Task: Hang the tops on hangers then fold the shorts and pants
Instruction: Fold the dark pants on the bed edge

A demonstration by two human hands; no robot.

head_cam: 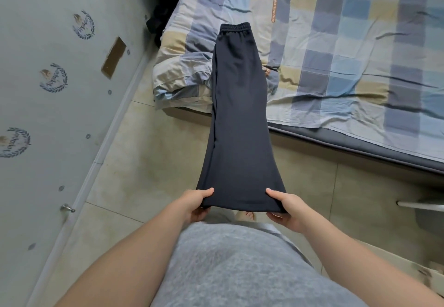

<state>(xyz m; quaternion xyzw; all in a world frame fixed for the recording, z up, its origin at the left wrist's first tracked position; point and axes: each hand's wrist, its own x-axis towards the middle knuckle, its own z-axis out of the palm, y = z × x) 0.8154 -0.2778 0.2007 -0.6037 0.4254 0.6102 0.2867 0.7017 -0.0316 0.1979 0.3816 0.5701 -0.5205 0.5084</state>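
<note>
I pinch the near hem of the dark pants (240,114) with my left hand (197,204) and right hand (287,209); the pants stretch to the far waistband lying on the checked bed (348,54).

One pair of dark pants (240,114) is showing, with two hands gripping its hem: left hand (197,204), right hand (287,208). One bed (360,149) is carrying one checked sheet (336,42), with the waistband lying near its left edge. Four wreath emblems (84,26) are showing on the wall (36,42), plus one brown patch (113,57), one metal knob (67,208) and one bare foot (245,216).
</note>
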